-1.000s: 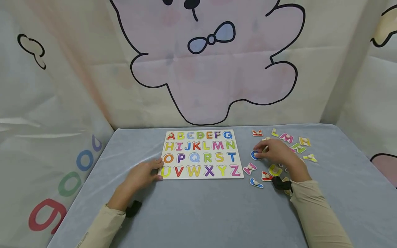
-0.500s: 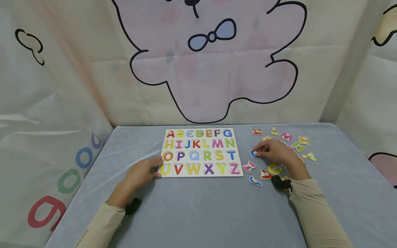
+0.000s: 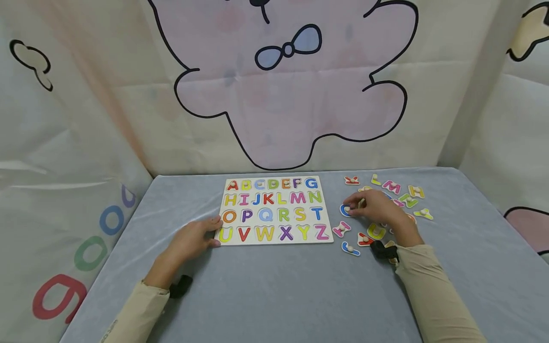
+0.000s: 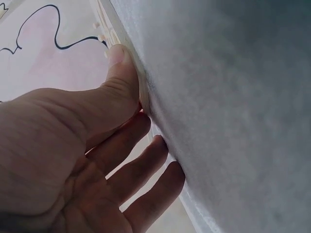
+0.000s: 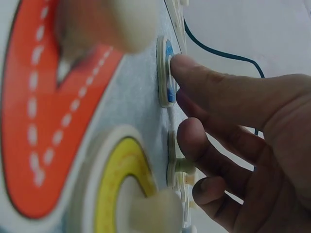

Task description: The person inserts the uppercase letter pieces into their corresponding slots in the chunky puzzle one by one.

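Observation:
A white alphabet puzzle board (image 3: 274,242) with rows of coloured letters lies on the table. My left hand (image 3: 195,240) grips its lower left edge; in the left wrist view the thumb (image 4: 121,73) presses against the board's side. To the right of the board, my right hand (image 3: 381,212) pinches a round blue letter piece (image 3: 343,210) at its middle. Seen from the right wrist, that blue piece (image 5: 170,94) sits at the tips of thumb and forefinger, close to the cloth. Its knob is hidden by the fingers, and which letter it is I cannot tell.
Several knobbed letter pieces lie around the right hand: a pink I (image 3: 341,229), a blue J (image 3: 350,248), a red piece (image 3: 364,239), a yellow U (image 3: 376,232) and a red K (image 3: 352,181). Blue-grey cloth (image 3: 274,295) covers the table, with a printed curtain (image 3: 274,114) behind.
The head view has shifted slightly. Both hands stay in place, the left on the board and the right at the blue letter piece.

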`<state>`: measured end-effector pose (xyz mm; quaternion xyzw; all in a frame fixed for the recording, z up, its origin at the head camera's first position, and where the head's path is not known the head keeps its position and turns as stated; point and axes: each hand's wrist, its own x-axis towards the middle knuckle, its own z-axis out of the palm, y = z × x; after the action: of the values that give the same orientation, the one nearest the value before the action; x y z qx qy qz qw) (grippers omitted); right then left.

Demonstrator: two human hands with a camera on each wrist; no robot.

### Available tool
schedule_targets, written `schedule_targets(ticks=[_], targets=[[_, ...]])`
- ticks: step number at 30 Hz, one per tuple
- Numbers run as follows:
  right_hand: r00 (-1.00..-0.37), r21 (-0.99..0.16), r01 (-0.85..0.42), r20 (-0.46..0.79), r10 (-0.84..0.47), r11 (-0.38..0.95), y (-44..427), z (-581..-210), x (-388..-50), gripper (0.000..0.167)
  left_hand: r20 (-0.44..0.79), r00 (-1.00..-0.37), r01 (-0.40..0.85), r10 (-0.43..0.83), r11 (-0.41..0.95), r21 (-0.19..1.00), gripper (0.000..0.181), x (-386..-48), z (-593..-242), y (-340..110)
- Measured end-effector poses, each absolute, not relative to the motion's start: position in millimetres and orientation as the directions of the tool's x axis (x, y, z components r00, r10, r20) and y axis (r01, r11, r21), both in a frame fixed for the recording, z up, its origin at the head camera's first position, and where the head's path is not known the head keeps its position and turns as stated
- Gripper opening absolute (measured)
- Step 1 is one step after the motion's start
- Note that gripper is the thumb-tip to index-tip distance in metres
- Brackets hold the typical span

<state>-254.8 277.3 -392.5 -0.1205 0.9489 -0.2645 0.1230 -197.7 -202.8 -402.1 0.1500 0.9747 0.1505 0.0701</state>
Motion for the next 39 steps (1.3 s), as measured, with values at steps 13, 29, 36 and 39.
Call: schedule_targets(ticks=[13, 29, 36, 39], targets=[[-0.951, -0.536, -0.135, -0.166, -0.261, 0.834, 265, -394, -254, 0.024, -0.123, -0.948, 0.243, 0.294, 0.917, 0.316, 0.066, -197, -405, -203], [-0.97, -0.503, -0.1, -0.144, -0.197, 0.859, 197, -378, -324, 0.025, -0.065, -0.944, 0.288, 0.322, 0.907, 0.309, 0.062, -196, -401, -204], [-0.983, -0.508, -0.107, -0.077, -0.169, 0.855, 186, -391, -345, 0.023, -0.056, -0.943, 0.296, 0.328, 0.904, 0.308, 0.063, -197, -402, -204], [-0.984, -0.517, -0.087, -0.091, -0.156, 0.851, 183, -399, -350, 0.022, -0.069, -0.943, 0.291, 0.325, 0.907, 0.305, 0.063, -198, -401, -204]])
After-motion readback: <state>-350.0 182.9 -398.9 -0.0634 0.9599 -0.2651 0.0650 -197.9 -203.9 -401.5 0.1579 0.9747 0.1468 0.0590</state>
